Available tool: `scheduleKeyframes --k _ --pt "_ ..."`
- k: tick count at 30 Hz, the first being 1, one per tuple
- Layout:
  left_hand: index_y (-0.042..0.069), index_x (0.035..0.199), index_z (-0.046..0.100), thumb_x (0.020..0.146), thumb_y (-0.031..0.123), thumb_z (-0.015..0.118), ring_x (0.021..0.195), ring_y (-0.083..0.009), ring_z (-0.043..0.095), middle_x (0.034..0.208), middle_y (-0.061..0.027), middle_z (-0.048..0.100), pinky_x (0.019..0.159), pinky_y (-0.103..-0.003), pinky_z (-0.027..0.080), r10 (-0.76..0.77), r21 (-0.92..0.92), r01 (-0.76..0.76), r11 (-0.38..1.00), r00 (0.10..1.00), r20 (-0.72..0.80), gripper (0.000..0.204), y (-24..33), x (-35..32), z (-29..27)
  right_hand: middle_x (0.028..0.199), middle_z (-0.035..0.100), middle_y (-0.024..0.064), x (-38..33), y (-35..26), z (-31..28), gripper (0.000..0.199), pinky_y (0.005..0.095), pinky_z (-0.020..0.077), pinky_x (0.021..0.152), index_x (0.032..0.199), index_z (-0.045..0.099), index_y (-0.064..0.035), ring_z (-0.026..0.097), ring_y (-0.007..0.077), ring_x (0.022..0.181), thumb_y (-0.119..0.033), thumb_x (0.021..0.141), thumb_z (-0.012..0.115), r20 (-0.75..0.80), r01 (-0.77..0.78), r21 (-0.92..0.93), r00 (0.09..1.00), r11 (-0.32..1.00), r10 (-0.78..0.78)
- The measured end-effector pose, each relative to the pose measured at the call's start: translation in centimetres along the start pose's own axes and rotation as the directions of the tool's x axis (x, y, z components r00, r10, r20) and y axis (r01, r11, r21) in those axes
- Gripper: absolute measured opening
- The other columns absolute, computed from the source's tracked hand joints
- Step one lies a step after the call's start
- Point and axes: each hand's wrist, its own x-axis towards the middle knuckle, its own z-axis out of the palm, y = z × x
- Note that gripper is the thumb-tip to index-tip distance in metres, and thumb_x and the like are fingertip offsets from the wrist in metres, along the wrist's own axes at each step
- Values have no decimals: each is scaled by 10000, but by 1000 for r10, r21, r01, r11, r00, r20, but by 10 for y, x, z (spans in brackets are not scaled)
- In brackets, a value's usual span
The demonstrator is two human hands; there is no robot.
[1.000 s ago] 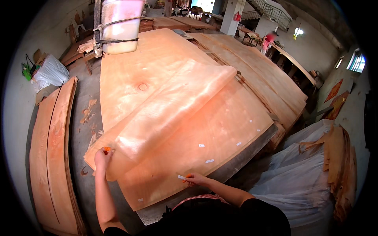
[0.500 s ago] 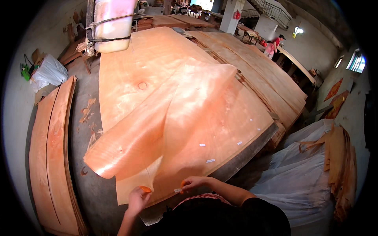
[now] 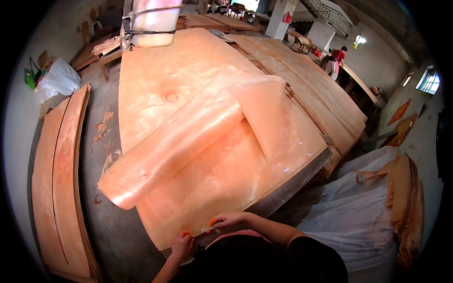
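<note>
A large, thin wood veneer sheet lies partly rolled and folded over a wide flat stack of veneer. My right hand is closed at the near edge, pinching a small white strip that looks like tape. Just to its left, my left hand has curled fingers against the near edge of the veneer; what they hold, if anything, is hidden. Both hands wear orange finger covers. Small white strips dot the right side of the sheet.
Another veneer stack lies along the left floor. Clear plastic sheeting covers a pile at right. More veneer extends behind. A strapped whitish container hangs at top. A person in red works far right.
The veneer's near flap has rolled back into a fuller fold, and two white strips are out of sight. My left hand has moved right and down, nearer the right hand.
</note>
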Motion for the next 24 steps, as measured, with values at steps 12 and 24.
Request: scheduleKeyframes --k 12,24 --pt "75 748 652 684 130 674 830 -256 563 845 -76 592 719 -356 473 -34 3 33 999 999 42 88 6 6 0 764 529 -35 11 2 -11 343 204 405 671 1204 477 -55 494 60 728 -234 912 484 -58 -69 -68 996 995 65" --pt "64 737 645 696 135 672 795 -264 566 813 -89 585 689 -357 478 -118 -88 123 989 991 57 86 20 18 -26 792 585 6 16 21 -17 260 231 453 660 1013 545 -45 556 91 724 -279 905 514 -103 -70 -87 993 994 61"
